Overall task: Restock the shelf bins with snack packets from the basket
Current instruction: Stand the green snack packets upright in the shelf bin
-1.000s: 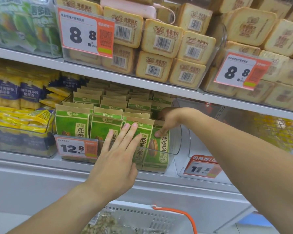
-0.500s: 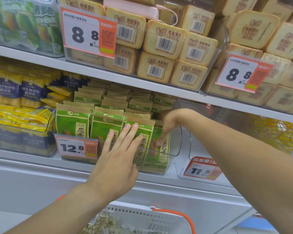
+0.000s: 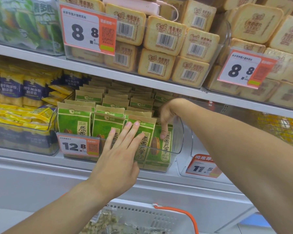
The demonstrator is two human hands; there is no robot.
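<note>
1. Your left hand sits at centre frame with its fingers straight and slightly fanned, the fingertips pressed flat against the front green sunflower seed packets in the clear shelf bin.
2. Your right hand reaches into the same bin from the right, thumb laid on the face of the rightmost green packet; its other fingers are hidden behind the packet, so it looks like a pinch, though you cannot tell for certain.
3. The packets stand upright in rows, filling the bin from front to back.
4. A 12.8 price tag hangs on the bin's front at left of centre.
5. The white basket with its orange handle lies at the bottom edge, holding pale snack packets.
6. Toast-slice packs fill the upper shelf.
</note>
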